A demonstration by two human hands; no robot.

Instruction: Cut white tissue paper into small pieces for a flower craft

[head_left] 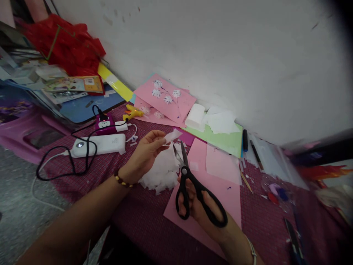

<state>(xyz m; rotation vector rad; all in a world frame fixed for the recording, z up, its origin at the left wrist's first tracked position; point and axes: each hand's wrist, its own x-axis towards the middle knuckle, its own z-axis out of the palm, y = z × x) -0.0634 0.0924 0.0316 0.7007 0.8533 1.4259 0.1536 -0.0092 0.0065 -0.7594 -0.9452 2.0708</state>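
Observation:
My left hand (150, 151) pinches a strip of thin white paper (173, 136), possibly tissue, between thumb and fingers. Black-handled scissors (190, 176) are in my right hand (194, 202), with fingers through the handle loops. Their blades are spread apart and point up toward the strip's right side. Below both hands lies a pile of small white paper pieces (161, 171) on the tablecloth. Beside the pile is a pink sheet (220, 198), partly under my right hand, with a paler sheet (222, 162) lying on it.
Pink cards with white dotted flowers (168, 97) lean near the wall. A white roll (195, 115) rests by a green sheet (220, 140). On the left are a yellow glue gun (132, 112), a white power bank (102, 144) and looped black cable (73, 162). A marker (245, 140) lies right.

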